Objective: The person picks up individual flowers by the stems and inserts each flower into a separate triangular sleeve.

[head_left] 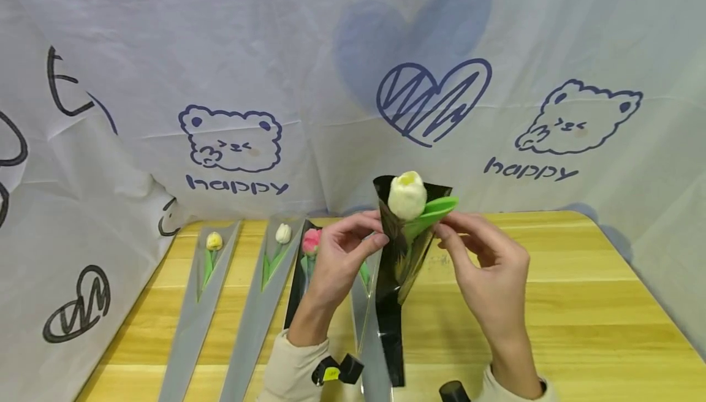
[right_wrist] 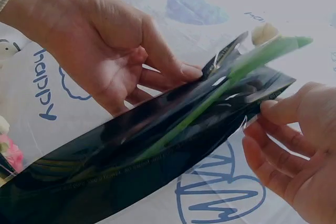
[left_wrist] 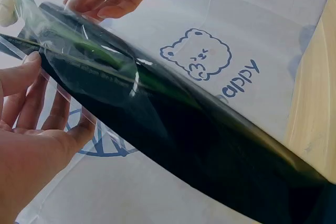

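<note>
A white artificial tulip (head_left: 408, 200) with green leaves (right_wrist: 252, 59) stands in a black flower sleeve with a clear front (head_left: 390, 322), its bloom showing above the opening. My left hand (head_left: 344, 261) pinches the sleeve's left upper edge between thumb and fingers. On the opposite edge, my right hand (head_left: 493, 267) pinches the sleeve near the leaf, thumb toward me. The sleeve hangs upright between both hands, raised over the table, and its narrow end points down toward me. In the right wrist view the stem (right_wrist: 184, 121) shows through the clear film.
On the wooden table (head_left: 551, 316), to the left, lie a yellow tulip (head_left: 214, 241) and a white tulip (head_left: 284, 234) in grey sleeves. A pink flower (head_left: 311, 241) in a black sleeve is partly behind my left hand. Another grey sleeve (head_left: 375, 353) lies below. A printed cloth (head_left: 325, 83) hangs behind.
</note>
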A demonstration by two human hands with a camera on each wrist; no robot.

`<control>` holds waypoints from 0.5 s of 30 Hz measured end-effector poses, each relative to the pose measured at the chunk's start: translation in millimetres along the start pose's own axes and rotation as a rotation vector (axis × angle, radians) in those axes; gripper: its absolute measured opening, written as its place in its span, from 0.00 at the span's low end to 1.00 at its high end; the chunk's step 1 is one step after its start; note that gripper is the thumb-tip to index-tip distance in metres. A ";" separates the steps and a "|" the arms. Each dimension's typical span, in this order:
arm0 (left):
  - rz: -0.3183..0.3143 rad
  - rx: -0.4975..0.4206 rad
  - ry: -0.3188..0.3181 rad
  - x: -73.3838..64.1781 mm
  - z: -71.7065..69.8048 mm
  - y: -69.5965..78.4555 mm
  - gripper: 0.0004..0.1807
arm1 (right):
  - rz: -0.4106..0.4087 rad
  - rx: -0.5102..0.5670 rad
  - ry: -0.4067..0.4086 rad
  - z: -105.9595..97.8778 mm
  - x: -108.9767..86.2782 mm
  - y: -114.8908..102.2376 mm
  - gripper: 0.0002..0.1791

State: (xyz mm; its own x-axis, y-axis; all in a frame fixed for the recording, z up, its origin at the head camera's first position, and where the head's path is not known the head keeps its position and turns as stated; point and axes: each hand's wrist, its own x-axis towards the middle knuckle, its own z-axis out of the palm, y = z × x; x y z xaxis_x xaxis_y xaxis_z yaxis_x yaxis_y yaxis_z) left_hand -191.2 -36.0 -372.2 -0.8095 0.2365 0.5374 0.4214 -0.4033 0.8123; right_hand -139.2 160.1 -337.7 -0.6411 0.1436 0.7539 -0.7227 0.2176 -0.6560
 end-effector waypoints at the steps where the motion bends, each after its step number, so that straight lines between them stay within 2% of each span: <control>1: -0.013 -0.006 0.000 0.3 -0.4 -0.2 0.06 | -0.001 -0.004 0.001 0.5 0.4 -0.2 0.16; 8: -0.076 0.013 0.035 1.8 -3.1 -0.4 0.12 | 0.056 -0.079 0.040 0.1 2.3 2.0 0.12; 12: -0.105 -0.031 0.084 3.7 -3.8 0.6 0.14 | 0.097 -0.094 0.077 -2.2 4.0 4.2 0.10; 15: -0.116 -0.074 0.146 6.6 -3.7 0.7 0.13 | 0.157 -0.081 0.010 -2.9 5.2 8.7 0.12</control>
State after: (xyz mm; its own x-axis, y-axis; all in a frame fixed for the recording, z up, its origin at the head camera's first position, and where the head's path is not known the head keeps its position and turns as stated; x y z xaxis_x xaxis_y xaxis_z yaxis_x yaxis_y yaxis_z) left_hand -197.7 -38.0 -369.0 -0.9039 0.1567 0.3980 0.2947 -0.4461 0.8450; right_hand -148.1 165.5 -339.4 -0.7417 0.1916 0.6427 -0.5901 0.2689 -0.7612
